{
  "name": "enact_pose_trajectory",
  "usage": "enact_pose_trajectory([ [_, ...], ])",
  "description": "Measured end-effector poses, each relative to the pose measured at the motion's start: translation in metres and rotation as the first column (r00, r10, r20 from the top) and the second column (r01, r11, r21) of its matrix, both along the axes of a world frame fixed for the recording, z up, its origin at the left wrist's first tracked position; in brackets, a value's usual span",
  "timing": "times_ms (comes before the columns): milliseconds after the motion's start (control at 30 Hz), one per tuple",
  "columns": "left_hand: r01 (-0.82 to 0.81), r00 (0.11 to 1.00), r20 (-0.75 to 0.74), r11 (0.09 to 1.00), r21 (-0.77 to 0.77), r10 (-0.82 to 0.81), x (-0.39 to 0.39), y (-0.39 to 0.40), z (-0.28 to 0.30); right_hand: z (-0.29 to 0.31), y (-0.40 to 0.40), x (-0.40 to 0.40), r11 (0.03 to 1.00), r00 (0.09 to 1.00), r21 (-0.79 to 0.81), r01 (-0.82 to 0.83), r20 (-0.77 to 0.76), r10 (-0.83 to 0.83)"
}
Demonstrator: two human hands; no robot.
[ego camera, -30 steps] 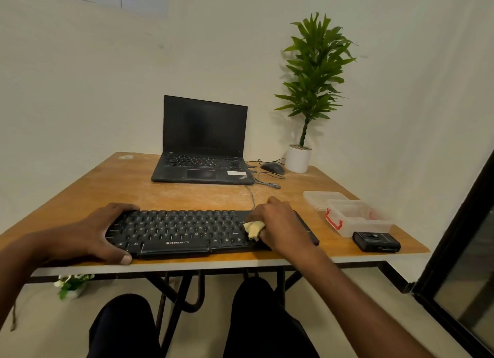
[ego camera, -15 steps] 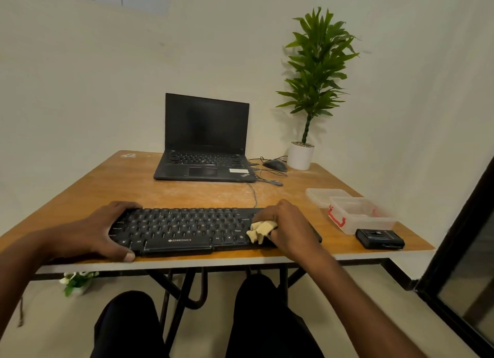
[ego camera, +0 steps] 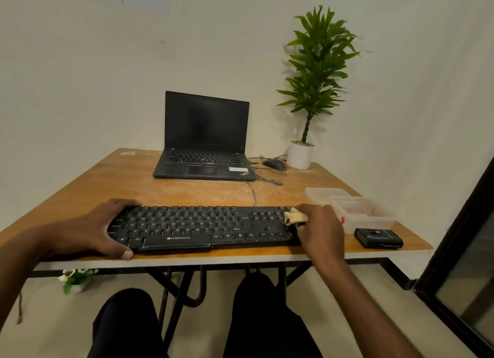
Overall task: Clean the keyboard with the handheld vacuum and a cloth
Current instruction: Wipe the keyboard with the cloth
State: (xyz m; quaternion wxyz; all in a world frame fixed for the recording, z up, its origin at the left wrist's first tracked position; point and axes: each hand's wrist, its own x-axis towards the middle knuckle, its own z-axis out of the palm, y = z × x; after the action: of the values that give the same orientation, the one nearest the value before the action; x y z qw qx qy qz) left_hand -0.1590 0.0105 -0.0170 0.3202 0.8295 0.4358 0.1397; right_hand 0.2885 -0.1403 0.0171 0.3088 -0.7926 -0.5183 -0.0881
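A black keyboard (ego camera: 203, 228) lies along the near edge of the wooden table (ego camera: 187, 192). My left hand (ego camera: 104, 228) clasps its left end, thumb on the front edge. My right hand (ego camera: 319, 229) is closed on a small yellowish cloth (ego camera: 294, 216) and presses it on the keys at the keyboard's far right end. A small black device (ego camera: 378, 238), possibly the handheld vacuum, lies on the table to the right of my right hand.
An open black laptop (ego camera: 204, 146) stands at the back of the table, with a mouse (ego camera: 274, 164), cables and a potted plant (ego camera: 312, 90) to its right. Clear plastic containers (ego camera: 355, 209) sit near the right edge. A dark door frame (ego camera: 467, 237) is on the right.
My right hand has slid the cloth rightward along the keyboard, from near the middle keys to the right end. My left hand has stayed on the left end.
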Motion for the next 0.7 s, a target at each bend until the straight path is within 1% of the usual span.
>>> enact_pose_trajectory([
  [67,0.003,1.000,-0.007,1.000,0.004,-0.003,0.000,0.001,0.000,-0.001,0.003,-0.024,0.998,0.998,-0.015,-0.060,-0.018,0.060],
  [200,-0.016,0.999,0.037,1.000,0.014,0.016,-0.002,0.002,-0.002,-0.002,0.011,-0.060,0.958,0.958,0.003,-0.287,-0.016,0.287],
  [300,-0.016,0.999,0.034,1.000,0.007,0.016,-0.002,0.003,-0.004,0.003,0.019,-0.042,0.935,0.928,-0.004,-0.354,-0.123,0.350],
  [367,-0.014,0.999,0.038,1.000,0.004,0.014,-0.002,0.003,-0.006,0.010,0.020,-0.019,0.947,0.935,0.011,-0.321,-0.158,0.319],
  [400,-0.014,0.999,0.039,1.000,-0.002,0.014,-0.002,0.003,-0.006,0.012,0.020,-0.007,0.962,0.950,0.012,-0.274,-0.153,0.273],
  [500,-0.017,0.999,0.033,1.000,-0.017,0.017,-0.002,0.003,-0.004,0.015,0.027,0.028,0.998,0.989,0.015,-0.064,-0.130,0.065],
  [567,-0.016,0.999,0.034,1.000,-0.020,0.016,-0.002,0.003,-0.003,0.011,0.037,0.043,1.000,0.988,0.021,0.018,-0.153,-0.015],
  [633,-0.015,0.999,0.031,1.000,-0.016,0.015,-0.002,0.003,-0.002,0.008,0.048,0.046,1.000,0.990,0.022,0.015,-0.140,-0.012],
  [700,-0.009,1.000,0.017,1.000,-0.012,0.010,-0.002,0.003,-0.001,0.009,0.058,0.040,0.999,0.992,0.033,-0.027,-0.119,0.031],
])
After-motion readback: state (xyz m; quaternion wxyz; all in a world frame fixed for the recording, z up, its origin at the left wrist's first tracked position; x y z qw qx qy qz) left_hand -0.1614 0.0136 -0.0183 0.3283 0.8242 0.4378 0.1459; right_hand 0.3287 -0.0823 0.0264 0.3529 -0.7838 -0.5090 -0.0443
